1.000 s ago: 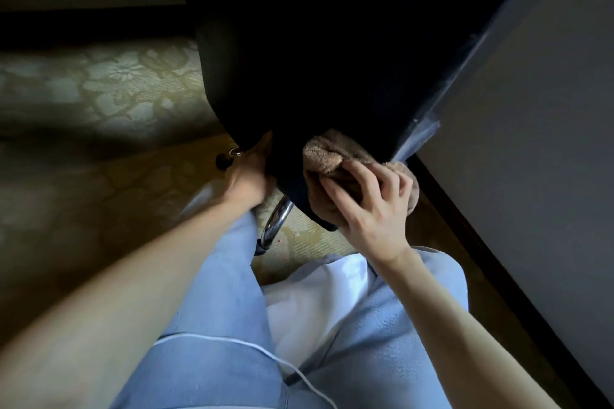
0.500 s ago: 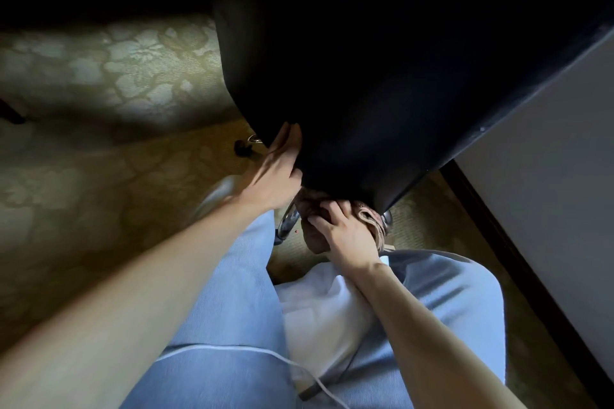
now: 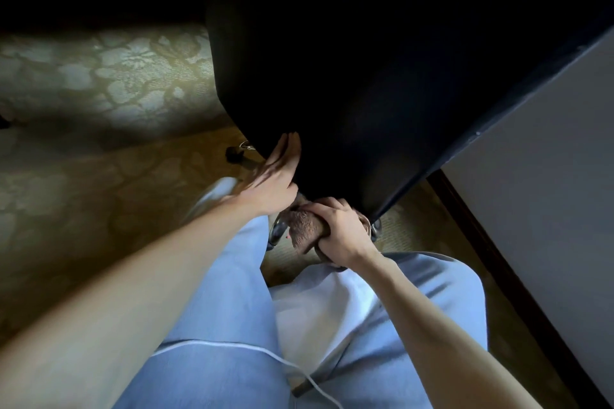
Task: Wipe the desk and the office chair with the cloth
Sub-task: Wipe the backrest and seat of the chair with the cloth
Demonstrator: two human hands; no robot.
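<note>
Where it sits bunched below the lower edge of the office chair (image 3: 365,93), the cloth (image 3: 304,232) catalogues as brown, thick-piled, soft and light; probably limp and non-slip, best held wadded in the palm. Right hand (image 3: 342,236): fingers curled tight round that wad, knuckles up, just under the black chair shell. Left hand (image 3: 275,179): fingers straight and together, flat against the shell's left edge, holding nothing, apparently steadying it. Chair: dark, smooth-looking, on castors, so liable to roll or swivel under pressure. Surroundings: chrome base leg (image 3: 277,231) just beside the cloth; castor (image 3: 232,153) on patterned carpet (image 3: 116,83); grey panel (image 3: 548,176), wall or furniture unclear, close on the right and crowding the stroke; white cable (image 3: 232,347) across the lap.
</note>
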